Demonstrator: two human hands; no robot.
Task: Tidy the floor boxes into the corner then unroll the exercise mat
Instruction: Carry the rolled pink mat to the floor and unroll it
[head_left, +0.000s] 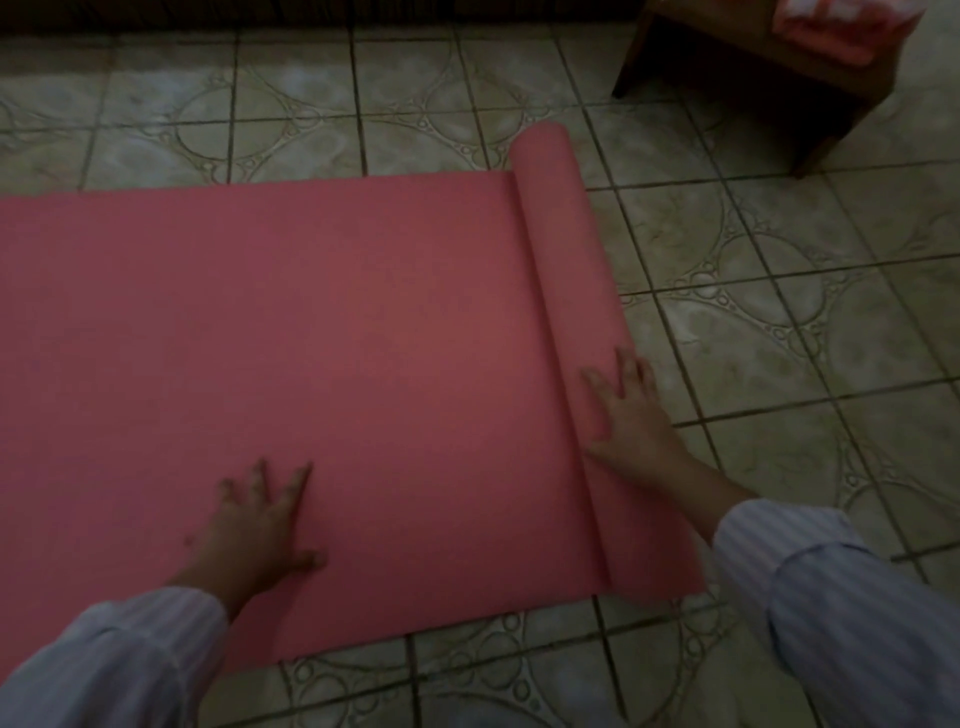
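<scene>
On the tiled floor (779, 312) in front of you, seen from the head camera, the pink exercise mat (285, 338) lies mostly flat, stretching off past the left edge of the view, while its remaining roll (566, 312) sits at the right end of the flat part, running from near you away toward the far wall. Your left hand (260, 525) is pressed palm down on the flat part of the mat, near its closer edge, fingers spread and gripping nothing. Your right hand (631, 415) lies on top of the roll toward its nearer end, fingers splayed over the curve and the thumb down at the seam where roll meets flat mat; it rests there flat and is not closed around the roll. Both of your forearms wear pale striped sleeves (831, 597). At the top right, well apart from the mat, a dark wooden piece of furniture (727, 67) stands on the tiles, with something orange and white (841, 31) resting on it, too blurred to identify. The lighting is dim and the floor tiles carry a pattern of circles.
</scene>
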